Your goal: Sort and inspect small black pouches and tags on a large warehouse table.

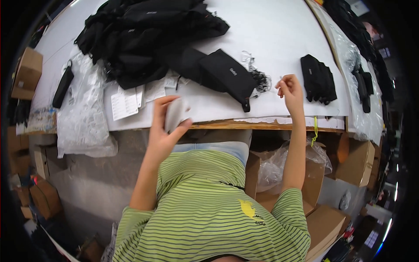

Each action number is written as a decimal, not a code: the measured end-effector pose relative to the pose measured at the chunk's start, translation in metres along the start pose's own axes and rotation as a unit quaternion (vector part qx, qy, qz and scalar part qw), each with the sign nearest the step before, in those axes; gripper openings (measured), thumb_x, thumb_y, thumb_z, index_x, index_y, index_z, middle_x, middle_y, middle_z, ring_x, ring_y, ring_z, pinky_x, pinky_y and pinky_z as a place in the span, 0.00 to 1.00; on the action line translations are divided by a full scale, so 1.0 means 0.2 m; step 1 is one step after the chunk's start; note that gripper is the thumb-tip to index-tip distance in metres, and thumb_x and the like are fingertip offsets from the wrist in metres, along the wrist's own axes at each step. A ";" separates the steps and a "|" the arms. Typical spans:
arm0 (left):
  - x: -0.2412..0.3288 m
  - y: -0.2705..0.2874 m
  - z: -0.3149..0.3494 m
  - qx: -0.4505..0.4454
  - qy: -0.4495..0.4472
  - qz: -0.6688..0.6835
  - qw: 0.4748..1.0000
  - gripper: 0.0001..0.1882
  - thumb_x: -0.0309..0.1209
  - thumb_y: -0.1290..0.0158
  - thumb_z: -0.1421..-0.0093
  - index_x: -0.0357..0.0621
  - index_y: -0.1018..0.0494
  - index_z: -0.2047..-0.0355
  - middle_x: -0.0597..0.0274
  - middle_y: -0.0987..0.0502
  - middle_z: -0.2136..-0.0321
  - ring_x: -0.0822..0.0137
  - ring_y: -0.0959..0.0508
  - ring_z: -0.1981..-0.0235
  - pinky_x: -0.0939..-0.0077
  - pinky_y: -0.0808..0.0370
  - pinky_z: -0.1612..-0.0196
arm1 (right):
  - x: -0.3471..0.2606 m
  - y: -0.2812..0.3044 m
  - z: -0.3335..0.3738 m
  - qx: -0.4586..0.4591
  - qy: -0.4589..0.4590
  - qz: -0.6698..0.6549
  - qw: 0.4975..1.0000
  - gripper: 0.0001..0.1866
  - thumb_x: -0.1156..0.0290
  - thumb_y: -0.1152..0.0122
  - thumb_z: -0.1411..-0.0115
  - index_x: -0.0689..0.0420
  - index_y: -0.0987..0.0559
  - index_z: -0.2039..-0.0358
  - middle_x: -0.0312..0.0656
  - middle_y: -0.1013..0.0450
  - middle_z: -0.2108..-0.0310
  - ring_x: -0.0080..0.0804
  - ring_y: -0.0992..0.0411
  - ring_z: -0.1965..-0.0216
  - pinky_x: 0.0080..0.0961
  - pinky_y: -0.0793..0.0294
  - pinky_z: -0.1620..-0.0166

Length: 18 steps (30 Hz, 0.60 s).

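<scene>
In the head view, two bare hands work above one white-topped table (266, 35). The left hand (160, 139) holds one pale flat piece (174, 115), pinched between thumb and fingers just off the table's near edge. The right hand (292, 91) is raised over the white top, fingers curled with the tips close to the thumb; whether anything thin sits between them, I cannot tell. Nearest it, on its left, lies one tangle of dark cords (262, 82), beside one black pouch (227, 73) lying flat and slanted. On its other side, at least four black pouches (318, 81) overlap in a row. One big pile of black bags (144, 39) covers the far left, with several white printed sheets (125, 104) at its near side. Further left, one narrow black case (64, 85) lies beside a heap of clear plastic bags (83, 118). Below the table, one open carton (314, 187) holds clear plastic; the floor (100, 174) is grey, and more cardboard boxes (355, 163) stand on both sides.
</scene>
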<state>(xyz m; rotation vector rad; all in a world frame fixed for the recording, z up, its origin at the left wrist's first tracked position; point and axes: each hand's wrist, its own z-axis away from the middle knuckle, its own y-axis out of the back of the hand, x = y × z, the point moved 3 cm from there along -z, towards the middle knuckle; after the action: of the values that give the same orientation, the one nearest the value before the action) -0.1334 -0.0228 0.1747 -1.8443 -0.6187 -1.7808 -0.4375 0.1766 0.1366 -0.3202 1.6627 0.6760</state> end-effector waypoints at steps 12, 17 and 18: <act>0.06 -0.13 0.04 0.074 -0.142 -0.107 0.981 0.09 0.20 0.40 0.51 0.38 0.25 0.67 0.62 0.28 0.71 0.71 0.28 0.73 0.82 0.31 0.69 | -0.58 -0.68 0.48 -0.046 0.125 0.009 0.991 0.04 0.80 0.36 0.50 0.60 0.23 0.72 0.24 0.45 0.87 0.08 0.52 0.85 0.12 0.58 0.80; 0.08 -0.12 0.04 0.111 -0.200 -0.118 0.966 0.10 0.18 0.40 0.53 0.40 0.25 0.69 0.61 0.27 0.71 0.70 0.28 0.73 0.81 0.31 0.72 | -0.54 -0.74 0.49 -0.033 0.157 0.005 0.987 0.05 0.81 0.36 0.50 0.61 0.23 0.72 0.24 0.45 0.88 0.08 0.52 0.85 0.12 0.59 0.81; 0.08 -0.12 0.04 0.112 -0.199 -0.118 0.966 0.10 0.18 0.40 0.53 0.40 0.25 0.69 0.61 0.27 0.71 0.70 0.28 0.73 0.81 0.31 0.72 | -0.53 -0.74 0.49 -0.021 0.151 0.007 0.988 0.05 0.79 0.36 0.51 0.60 0.22 0.72 0.27 0.45 0.88 0.11 0.51 0.86 0.14 0.57 0.82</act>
<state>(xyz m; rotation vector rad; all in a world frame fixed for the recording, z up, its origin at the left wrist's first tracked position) -0.1424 0.0006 0.1913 -2.0462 -1.1850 -1.4049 -0.2537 0.1007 0.1937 -0.4592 1.9412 0.7006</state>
